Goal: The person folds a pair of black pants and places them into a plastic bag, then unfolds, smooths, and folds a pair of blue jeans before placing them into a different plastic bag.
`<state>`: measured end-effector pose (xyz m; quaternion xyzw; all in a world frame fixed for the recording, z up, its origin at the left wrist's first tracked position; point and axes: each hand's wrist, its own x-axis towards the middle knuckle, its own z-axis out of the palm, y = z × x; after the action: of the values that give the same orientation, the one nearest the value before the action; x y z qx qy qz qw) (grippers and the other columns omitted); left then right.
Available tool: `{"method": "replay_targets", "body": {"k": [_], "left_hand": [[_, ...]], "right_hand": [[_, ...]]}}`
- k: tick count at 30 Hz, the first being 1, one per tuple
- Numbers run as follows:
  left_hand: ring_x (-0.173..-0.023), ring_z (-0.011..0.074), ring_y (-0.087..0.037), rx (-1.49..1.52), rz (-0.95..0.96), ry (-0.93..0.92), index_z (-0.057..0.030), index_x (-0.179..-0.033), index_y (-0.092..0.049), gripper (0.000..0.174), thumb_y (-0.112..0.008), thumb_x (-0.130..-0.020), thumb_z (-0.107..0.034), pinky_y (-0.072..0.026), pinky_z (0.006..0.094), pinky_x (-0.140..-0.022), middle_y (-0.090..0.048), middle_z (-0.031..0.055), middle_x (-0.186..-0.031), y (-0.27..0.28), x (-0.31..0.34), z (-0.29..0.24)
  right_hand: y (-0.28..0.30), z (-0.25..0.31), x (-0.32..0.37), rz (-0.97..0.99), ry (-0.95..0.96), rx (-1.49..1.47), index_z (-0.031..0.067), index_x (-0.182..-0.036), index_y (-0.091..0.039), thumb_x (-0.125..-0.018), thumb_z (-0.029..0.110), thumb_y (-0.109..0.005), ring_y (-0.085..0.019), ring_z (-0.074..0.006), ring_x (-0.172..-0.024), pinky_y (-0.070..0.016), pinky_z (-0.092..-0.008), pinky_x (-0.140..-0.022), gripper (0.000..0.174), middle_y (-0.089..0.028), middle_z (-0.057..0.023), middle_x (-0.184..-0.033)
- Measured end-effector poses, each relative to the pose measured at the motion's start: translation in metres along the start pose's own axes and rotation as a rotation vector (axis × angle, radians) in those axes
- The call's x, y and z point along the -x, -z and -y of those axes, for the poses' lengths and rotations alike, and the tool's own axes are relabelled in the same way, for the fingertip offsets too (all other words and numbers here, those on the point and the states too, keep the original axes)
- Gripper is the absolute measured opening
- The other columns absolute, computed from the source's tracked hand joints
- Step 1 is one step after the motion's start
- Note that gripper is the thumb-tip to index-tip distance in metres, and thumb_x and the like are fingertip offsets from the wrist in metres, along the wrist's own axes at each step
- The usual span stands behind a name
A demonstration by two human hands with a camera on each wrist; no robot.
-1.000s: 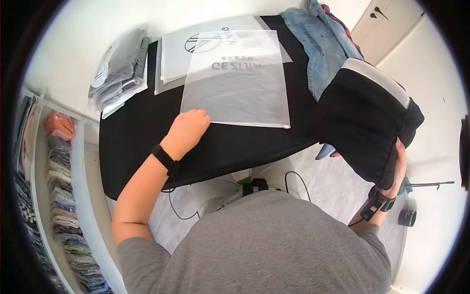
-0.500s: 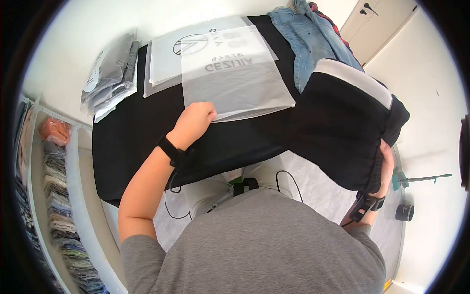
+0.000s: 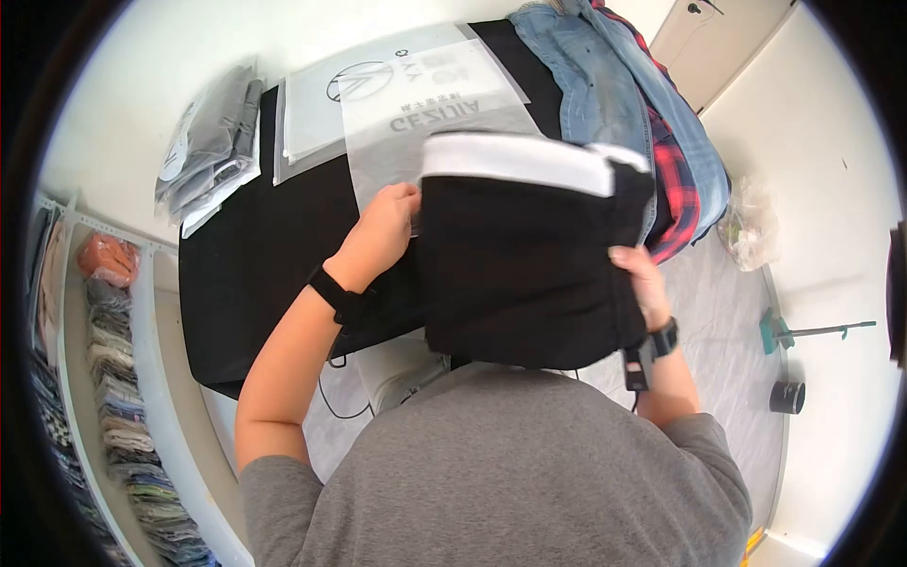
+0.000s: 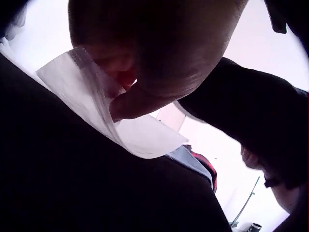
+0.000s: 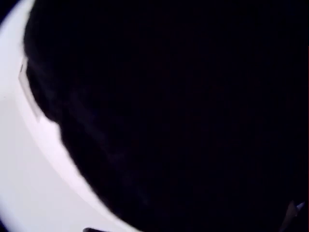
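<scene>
The bag (image 3: 444,104) is pinched at its near edge by the left hand (image 3: 383,227). The cloth (image 3: 520,269) (black, with a white band on top) is gripped at its side by the right hand (image 3: 642,282). It is held up between both hands, over the bag.

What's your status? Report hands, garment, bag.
Left hand pinches bag at its near edge. Right hand grips folded black garment, held over the bag's near end. Jeans pile lies right of the bag.
</scene>
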<state>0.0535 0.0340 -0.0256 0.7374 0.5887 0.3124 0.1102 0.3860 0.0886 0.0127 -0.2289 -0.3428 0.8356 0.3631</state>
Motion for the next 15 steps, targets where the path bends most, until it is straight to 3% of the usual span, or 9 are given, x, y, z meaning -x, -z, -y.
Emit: {"method": "replay_targets", "body": {"k": [2,4,8,13,15], "left_hand": [[-0.090,0.0336,-0.056,0.171,0.002,0.080,0.0044,-0.106,-0.060,0.030,-0.047,-0.079,0.010,-0.0473,0.0374,-0.079,-0.057,0.0155,-0.093,-0.002,-0.002,0.002],[-0.096,0.0356,-0.055,-0.076,-0.235,-0.088,0.0051,-0.109,-0.058,0.035,-0.046,-0.077,0.012,-0.0462,0.0380,-0.084,-0.058,0.0166,-0.103,-0.003,-0.002,0.000],[-0.107,0.0348,-0.051,-0.191,-0.246,-0.045,0.0028,-0.123,-0.050,0.053,-0.046,-0.072,0.016,-0.0431,0.0378,-0.092,-0.055,0.0167,-0.116,0.005,0.004,-0.007],[-0.111,0.0356,-0.048,-0.275,-0.199,-0.058,0.0015,-0.129,-0.045,0.063,-0.045,-0.068,0.019,-0.0420,0.0382,-0.094,-0.049,0.0153,-0.127,0.009,0.001,-0.027],[-0.112,0.0359,-0.047,-0.300,-0.198,-0.074,0.0014,-0.130,-0.044,0.066,-0.045,-0.067,0.019,-0.0416,0.0384,-0.095,-0.047,0.0150,-0.129,0.010,0.002,-0.031]], "right_hand": [[0.026,-0.025,-0.011,-0.064,-0.179,0.068,-0.0015,-0.124,-0.049,-0.081,0.004,-0.060,-0.064,-0.0233,-0.096,-0.0523,-0.0363,-0.087,0.045,-0.062,-0.0129,-0.113],[0.040,-0.047,-0.013,-0.124,-0.272,0.021,-0.0001,-0.122,-0.052,-0.082,0.006,-0.060,-0.064,-0.0228,-0.095,-0.0528,-0.0363,-0.086,0.041,-0.062,-0.0120,-0.112],[0.042,-0.056,-0.009,-0.199,-0.343,-0.063,-0.0002,-0.119,-0.054,-0.083,0.008,-0.062,-0.065,-0.0244,-0.092,-0.0538,-0.0367,-0.085,0.038,-0.064,-0.0125,-0.107],[0.022,-0.032,-0.012,-0.202,-0.531,-0.199,-0.0058,-0.112,-0.057,-0.085,0.012,-0.060,-0.067,-0.0276,-0.089,-0.0535,-0.0384,-0.086,0.033,-0.066,-0.0170,-0.104],[0.019,-0.029,-0.016,-0.143,-0.483,-0.243,-0.0057,-0.111,-0.058,-0.085,0.014,-0.059,-0.067,-0.0277,-0.090,-0.0535,-0.0385,-0.085,0.033,-0.066,-0.0174,-0.104]]}}
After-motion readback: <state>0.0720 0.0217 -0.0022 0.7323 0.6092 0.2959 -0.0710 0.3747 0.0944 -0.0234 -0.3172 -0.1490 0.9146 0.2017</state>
